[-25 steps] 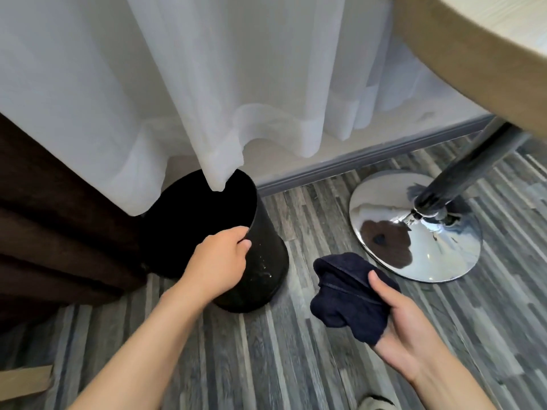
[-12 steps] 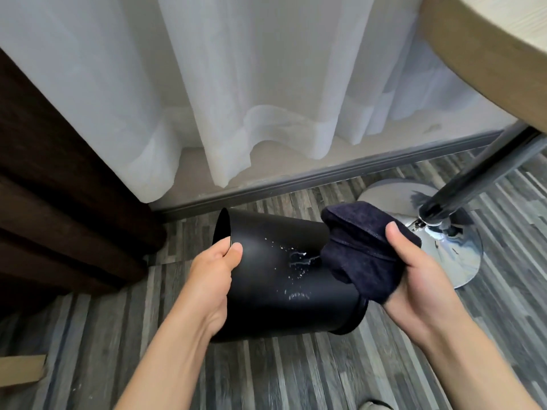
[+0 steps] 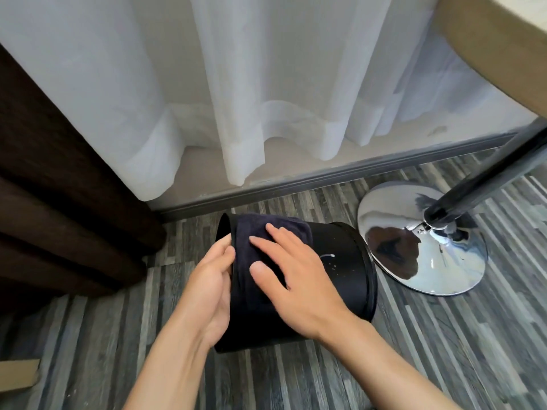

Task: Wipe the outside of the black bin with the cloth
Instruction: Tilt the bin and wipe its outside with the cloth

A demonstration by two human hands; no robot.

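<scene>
Two hands are working: our left hand is gripping the black bin at its open rim, tipped sideways above the floor, while our right hand is pressing the cloth flat, fingers spread. The bin is looking light, stiff and slippery; the rim is offering the surest hold.

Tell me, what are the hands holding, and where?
The left hand grips the bin by its open rim, holding it on its side. The right hand presses the cloth flat against the bin's outer wall, not pinching it.
</scene>
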